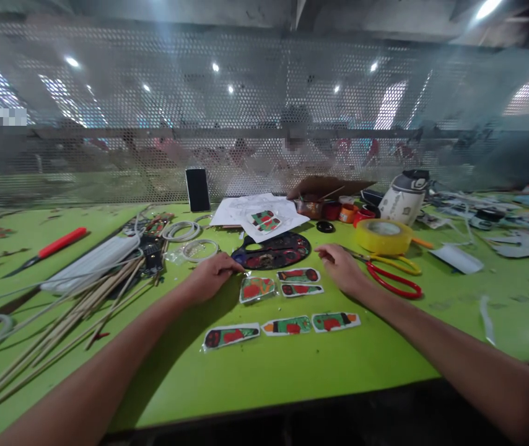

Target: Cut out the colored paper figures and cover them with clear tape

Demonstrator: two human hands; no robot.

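My left hand (209, 277) rests on the green table with its fingers curled together, their tips beside the dark paint palette (271, 251) and the upper left corner of a film-covered painted cutout (257, 288). Anything in that pinch is too small to make out. To the right of the palette lies my right hand (342, 267), fingers loosely stretched and holding nothing visible. Scissors (393, 280) with red and yellow handles lie right beside it. Between my arms are two narrow painted cutouts (299, 282) and a lower row: a left strip (231, 336), a middle one (287, 326) and a right one (336, 321).
Bamboo sticks (83, 310), a red-handled knife (53, 248) and white rings (190, 238) lie left. A phone (198, 190) leans against the perforated screen (264, 80). White papers (236, 210), paint jars (347, 213), yellow tape (384, 236) and a bottle (402, 199) stand farther back.
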